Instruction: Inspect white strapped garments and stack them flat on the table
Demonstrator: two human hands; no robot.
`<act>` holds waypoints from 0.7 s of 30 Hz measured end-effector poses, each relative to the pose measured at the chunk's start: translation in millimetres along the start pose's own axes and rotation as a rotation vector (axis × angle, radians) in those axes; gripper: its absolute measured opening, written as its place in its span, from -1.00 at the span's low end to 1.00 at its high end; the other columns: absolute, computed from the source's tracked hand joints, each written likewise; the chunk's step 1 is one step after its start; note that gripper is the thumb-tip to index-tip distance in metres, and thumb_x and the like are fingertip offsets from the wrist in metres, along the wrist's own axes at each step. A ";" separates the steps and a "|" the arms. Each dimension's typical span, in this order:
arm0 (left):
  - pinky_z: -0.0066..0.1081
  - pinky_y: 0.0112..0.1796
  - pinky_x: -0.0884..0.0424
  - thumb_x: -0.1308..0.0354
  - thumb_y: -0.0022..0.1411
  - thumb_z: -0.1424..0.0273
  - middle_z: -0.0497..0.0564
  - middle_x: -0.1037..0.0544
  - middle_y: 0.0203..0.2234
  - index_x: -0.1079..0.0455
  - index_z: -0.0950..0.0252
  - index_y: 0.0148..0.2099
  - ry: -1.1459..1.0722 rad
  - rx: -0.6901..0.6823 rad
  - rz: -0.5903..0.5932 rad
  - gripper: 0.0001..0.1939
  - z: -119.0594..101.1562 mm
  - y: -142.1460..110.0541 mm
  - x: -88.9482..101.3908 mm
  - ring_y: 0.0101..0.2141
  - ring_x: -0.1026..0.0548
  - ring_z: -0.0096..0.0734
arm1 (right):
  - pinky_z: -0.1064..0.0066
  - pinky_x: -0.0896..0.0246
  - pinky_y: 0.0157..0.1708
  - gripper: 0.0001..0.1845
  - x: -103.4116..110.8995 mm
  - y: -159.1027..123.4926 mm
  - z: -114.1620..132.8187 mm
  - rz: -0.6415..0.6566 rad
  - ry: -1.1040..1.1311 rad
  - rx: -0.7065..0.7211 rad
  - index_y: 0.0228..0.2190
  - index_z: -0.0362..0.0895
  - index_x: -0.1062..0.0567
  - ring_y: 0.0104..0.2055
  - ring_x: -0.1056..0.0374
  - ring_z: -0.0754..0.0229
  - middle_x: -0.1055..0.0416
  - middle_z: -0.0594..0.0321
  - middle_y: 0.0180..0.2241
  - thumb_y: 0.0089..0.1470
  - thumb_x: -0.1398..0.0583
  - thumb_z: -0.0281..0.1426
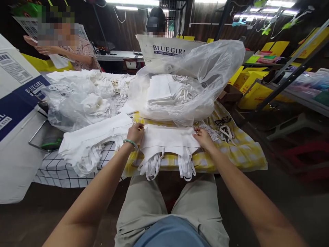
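Note:
In front of me lies a neat pile of white strappy cloth pieces (169,137), camisole-like in shape, with loops of strap hanging over the table's near edge. My left hand (135,133), with a green bangle on the wrist, has its fingers closed at the far left corner of this pile. At the far right corner, my right hand (203,138) pinches the cloth between thumb and fingers. A second white strappy pile (95,139) lies to the left, fanned out. Beyond my hands, a clear plastic bag (223,68) surrounds a taller folded white stack (160,89).
Scissors (222,120) and a white strap (226,133) lie at right by thread scraps. More bagged white cloth (77,103) is at left. Cartons stand at left (17,82) and behind (167,48). A co-worker (82,53) holds white cloth; another person (156,21) is behind.

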State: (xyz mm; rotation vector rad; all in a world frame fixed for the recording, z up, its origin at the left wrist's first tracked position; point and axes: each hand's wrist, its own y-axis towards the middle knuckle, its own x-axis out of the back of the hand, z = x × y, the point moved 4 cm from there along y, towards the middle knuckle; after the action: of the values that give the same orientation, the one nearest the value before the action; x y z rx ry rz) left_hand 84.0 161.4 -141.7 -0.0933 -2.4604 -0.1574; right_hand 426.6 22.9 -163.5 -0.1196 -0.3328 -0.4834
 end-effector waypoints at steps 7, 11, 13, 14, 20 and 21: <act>-0.27 -0.16 -0.35 -0.28 -0.03 0.23 0.14 -0.54 -0.25 -0.43 0.27 -0.27 0.409 0.003 0.105 -0.71 -6.0 3.0 -14.3 -0.17 -0.46 -0.09 | 0.37 -0.25 -0.46 -0.63 -0.8 8.4 -1.2 -0.048 -0.083 -0.021 -0.22 -0.12 -0.40 -0.52 -0.31 0.21 -0.39 0.32 -0.52 -0.16 -0.21 -0.31; -0.33 -0.21 -0.33 -0.28 -0.04 0.32 0.08 -0.55 -0.30 -0.42 0.26 -0.24 0.360 0.073 0.139 -0.73 -5.0 8.5 -16.3 -0.21 -0.49 -0.16 | 0.35 -0.25 -0.41 -0.61 0.0 9.1 1.6 -0.062 -0.165 0.002 -0.19 -0.12 -0.41 -0.50 -0.29 0.21 -0.38 0.33 -0.51 -0.14 -0.21 -0.30; -0.33 -0.22 -0.32 -0.29 -0.06 0.36 0.06 -0.55 -0.33 -0.40 0.28 -0.15 0.335 0.081 0.142 -0.64 -4.7 9.8 -15.3 -0.23 -0.49 -0.18 | 0.35 -0.25 -0.37 -0.61 0.4 8.5 4.8 -0.074 -0.231 0.025 -0.19 -0.12 -0.42 -0.48 -0.29 0.21 -0.37 0.32 -0.50 -0.13 -0.21 -0.30; -0.33 -0.22 -0.32 -0.29 -0.06 0.37 0.06 -0.55 -0.34 -0.38 0.29 -0.09 0.325 0.084 0.143 -0.58 -4.1 10.7 -14.6 -0.24 -0.49 -0.18 | 0.34 -0.25 -0.35 -0.61 0.5 8.2 6.7 -0.079 -0.267 0.035 -0.19 -0.13 -0.43 -0.47 -0.28 0.20 -0.37 0.31 -0.49 -0.12 -0.21 -0.29; -0.36 -0.29 -0.33 -0.39 -0.22 0.30 0.01 -0.51 -0.40 -0.37 0.30 -0.11 0.152 0.152 0.175 -0.44 6.8 22.3 -10.4 -0.30 -0.48 -0.23 | 0.28 -0.24 -0.22 -0.56 -0.4 5.1 19.2 -0.094 -0.452 0.038 -0.11 -0.16 -0.43 -0.37 -0.30 0.15 -0.39 0.20 -0.39 -0.06 -0.20 -0.27; -0.37 -0.31 -0.33 -0.41 -0.26 0.29 0.00 -0.50 -0.43 -0.40 0.30 -0.17 0.104 0.161 0.165 -0.47 8.2 24.0 -9.5 -0.32 -0.47 -0.24 | 0.26 -0.24 -0.19 -0.57 -0.7 4.6 20.9 -0.098 -0.467 0.035 -0.10 -0.16 -0.43 -0.35 -0.30 0.14 -0.40 0.17 -0.36 -0.05 -0.20 -0.28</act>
State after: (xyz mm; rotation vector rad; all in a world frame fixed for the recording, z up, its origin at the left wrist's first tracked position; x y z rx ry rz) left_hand 88.9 186.0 -151.8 -0.2125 -2.3397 0.1048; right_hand 422.3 31.2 -144.3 -0.1824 -0.8070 -0.5448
